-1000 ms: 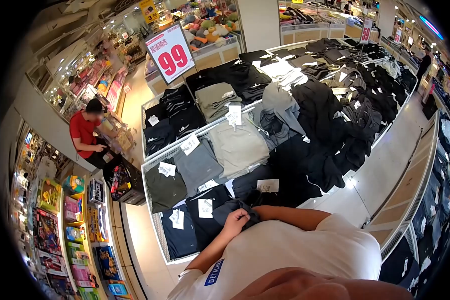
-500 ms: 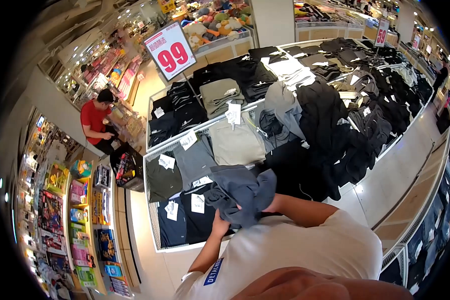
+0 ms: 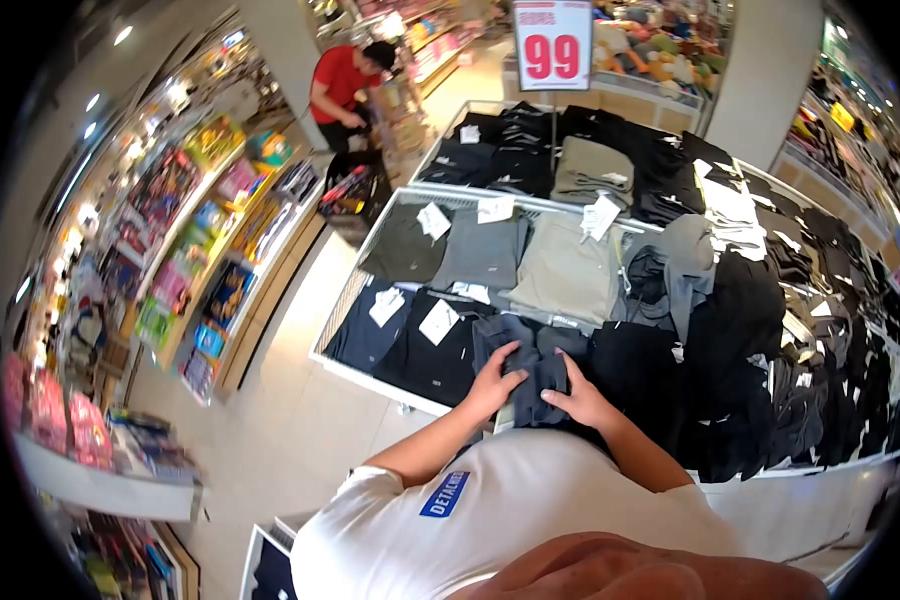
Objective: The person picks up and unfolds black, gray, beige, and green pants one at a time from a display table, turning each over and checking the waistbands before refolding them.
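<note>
A bunched dark blue-grey garment (image 3: 532,345) lies at the near edge of the display table, in front of my white shirt. Its exact kind is hidden by the folds. My left hand (image 3: 494,382) grips its left side, and my right hand (image 3: 580,396) has hold of the right side, thumbs over the cloth. Just left of it is a folded black garment (image 3: 425,350) with a white tag. Beyond it lie a folded beige garment (image 3: 565,265) and a grey one (image 3: 480,250). A black pile (image 3: 635,370) sits to the right.
The white-rimmed table (image 3: 370,376) holds rows of folded clothes, with messy heaps to the right. A "99" sign (image 3: 553,45) rises behind. At left, a person in a red shirt (image 3: 340,85) stands near a black bin (image 3: 355,200) and toy shelves (image 3: 225,240).
The view has swung left, so the table and sign appear farther right. The garment has been lowered onto the table edge, and my hands now sit on either side of it.
</note>
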A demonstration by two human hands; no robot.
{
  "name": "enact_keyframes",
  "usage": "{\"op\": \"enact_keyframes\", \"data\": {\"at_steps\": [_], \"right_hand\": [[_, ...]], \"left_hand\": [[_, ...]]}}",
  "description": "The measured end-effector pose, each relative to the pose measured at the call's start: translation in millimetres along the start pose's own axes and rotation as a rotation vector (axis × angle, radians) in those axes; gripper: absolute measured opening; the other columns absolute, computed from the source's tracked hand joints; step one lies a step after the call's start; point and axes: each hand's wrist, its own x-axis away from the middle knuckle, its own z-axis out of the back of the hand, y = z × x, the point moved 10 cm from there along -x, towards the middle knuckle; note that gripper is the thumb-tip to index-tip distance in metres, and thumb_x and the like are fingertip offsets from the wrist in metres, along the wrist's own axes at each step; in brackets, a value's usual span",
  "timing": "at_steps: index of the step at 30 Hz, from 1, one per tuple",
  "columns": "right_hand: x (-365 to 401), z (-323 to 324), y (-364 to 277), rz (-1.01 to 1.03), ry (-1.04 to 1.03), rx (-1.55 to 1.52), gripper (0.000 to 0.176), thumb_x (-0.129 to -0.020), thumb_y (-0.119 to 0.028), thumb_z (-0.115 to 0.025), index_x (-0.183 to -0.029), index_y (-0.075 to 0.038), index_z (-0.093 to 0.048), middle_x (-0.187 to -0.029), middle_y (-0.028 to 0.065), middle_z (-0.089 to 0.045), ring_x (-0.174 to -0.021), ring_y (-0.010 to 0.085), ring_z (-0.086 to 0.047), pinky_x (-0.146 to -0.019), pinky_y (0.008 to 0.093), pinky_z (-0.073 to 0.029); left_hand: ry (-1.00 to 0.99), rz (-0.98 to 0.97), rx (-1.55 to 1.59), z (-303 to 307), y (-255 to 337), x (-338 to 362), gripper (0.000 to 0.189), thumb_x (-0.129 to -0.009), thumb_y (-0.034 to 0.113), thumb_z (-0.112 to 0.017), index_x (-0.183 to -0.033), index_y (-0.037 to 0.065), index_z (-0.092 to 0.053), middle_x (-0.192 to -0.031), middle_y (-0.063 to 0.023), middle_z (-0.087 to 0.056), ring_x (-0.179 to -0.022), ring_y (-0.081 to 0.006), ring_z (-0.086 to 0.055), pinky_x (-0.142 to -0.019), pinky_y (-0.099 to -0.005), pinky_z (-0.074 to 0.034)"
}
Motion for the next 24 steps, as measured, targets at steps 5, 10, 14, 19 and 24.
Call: {"op": "enact_keyframes", "data": {"at_steps": [5, 10, 14, 19, 24], "right_hand": [[-8.4, -31.9, 37.5, -0.03, 0.017, -0.034, 0.09, -0.076, -0.029, -0.08, -0.151, -0.007, -0.033, -0.134, 0.0243, -0.058, -0.125, 0.0379, -0.058, -0.104, 0.0415, -0.045], [1.5, -9.3, 74.1, -0.132, 0.188, -0.485, 0.048, -0.08, 0.0, -0.063, -0.127, 0.0, -0.056, -0.117, 0.0088, -0.065, -0.104, 0.0211, -0.063, -0.094, 0.0346, -0.049], [11.3, 6.4, 72.6, -0.243, 0.212, -0.779, 0.045, -0.08, 0.0, -0.064, -0.125, 0.0, -0.06, -0.112, 0.0061, -0.067, -0.097, 0.0183, -0.063, -0.091, 0.0331, -0.05], [2.0, 20.1, 76.1, -0.157, 0.353, -0.653, 0.051, -0.079, -0.001, -0.064, -0.13, 0.0, -0.057, -0.118, 0.0078, -0.066, -0.107, 0.0207, -0.062, -0.097, 0.0329, -0.047], [5.2, 41.6, 71.1, -0.229, 0.354, -1.007, 0.049, -0.08, -0.002, -0.064, -0.129, 0.002, -0.058, -0.119, 0.0109, -0.067, -0.108, 0.0232, -0.064, -0.098, 0.0355, -0.049]], "left_hand": [[-0.195, -0.197, -0.172, -42.3, 20.2, 15.6, 0.076, -0.083, 0.002, -0.066, -0.153, 0.006, -0.036, -0.139, -0.0103, -0.05, -0.129, -0.02, -0.048, -0.11, -0.0327, -0.037], [-0.259, -0.06, -0.212, -43.6, 5.1, 31.0, 0.085, -0.076, -0.008, -0.065, -0.154, 0.009, -0.035, -0.123, -0.0073, -0.056, -0.114, -0.0177, -0.054, -0.102, -0.0288, -0.041], [-0.153, -0.036, -0.178, -27.3, -15.7, 26.9, 0.088, -0.074, -0.011, -0.068, -0.153, 0.01, -0.037, -0.116, -0.0047, -0.056, -0.109, -0.015, -0.053, -0.099, -0.0279, -0.042], [-0.195, 0.128, 0.448, -34.1, -4.8, 3.4, 0.076, -0.081, -0.005, -0.057, -0.153, 0.011, -0.038, -0.116, -0.0034, -0.054, -0.108, -0.0143, -0.053, -0.094, -0.024, -0.042], [-0.322, 0.006, 0.209, -44.3, 16.0, -11.2, 0.081, -0.079, -0.009, -0.051, -0.155, 0.013, -0.034, -0.127, -0.0073, -0.053, -0.113, -0.0152, -0.053, -0.095, -0.0254, -0.043]]}}
